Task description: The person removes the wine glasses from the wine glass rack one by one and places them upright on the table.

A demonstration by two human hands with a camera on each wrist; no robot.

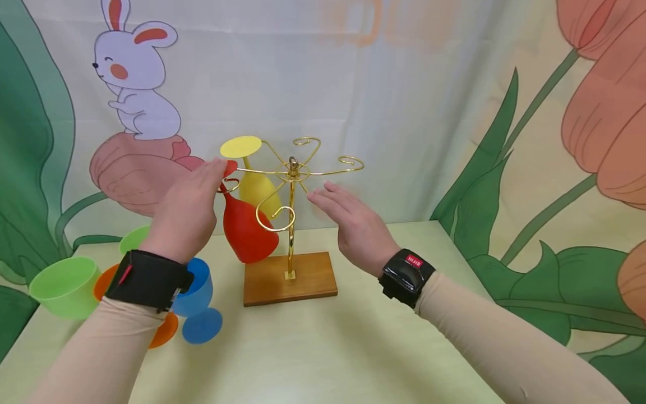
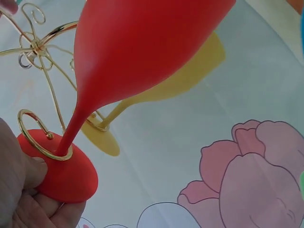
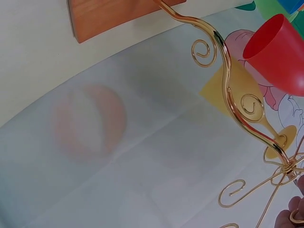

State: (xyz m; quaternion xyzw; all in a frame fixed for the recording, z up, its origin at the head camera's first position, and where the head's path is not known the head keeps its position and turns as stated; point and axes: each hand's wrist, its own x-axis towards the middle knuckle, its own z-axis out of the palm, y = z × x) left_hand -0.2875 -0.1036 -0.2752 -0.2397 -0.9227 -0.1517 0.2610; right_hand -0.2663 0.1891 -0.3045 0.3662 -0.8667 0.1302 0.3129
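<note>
A red plastic goblet (image 1: 247, 230) hangs upside down and tilted at the left side of a gold wire goblet rack (image 1: 291, 235). My left hand (image 1: 184, 216) pinches the goblet's round red foot (image 2: 78, 178) between thumb and fingers. The goblet's stem passes through a curled hook (image 2: 28, 135) of the rack. Just behind it, a yellow goblet (image 1: 259, 193) hangs upside down from another hook. On the rack's right side, my right hand (image 1: 358, 227) holds the end of a front arm, its fingertips (image 3: 290, 213) around a gold curl, partly out of view.
The rack stands on a wooden base (image 1: 318, 283) on a pale table (image 1: 393, 336). At the left are a blue goblet (image 1: 194, 294), an orange goblet (image 1: 164, 331) partly behind my left wrist, and green goblets (image 1: 65, 283). A printed curtain (image 1: 404, 112) hangs behind.
</note>
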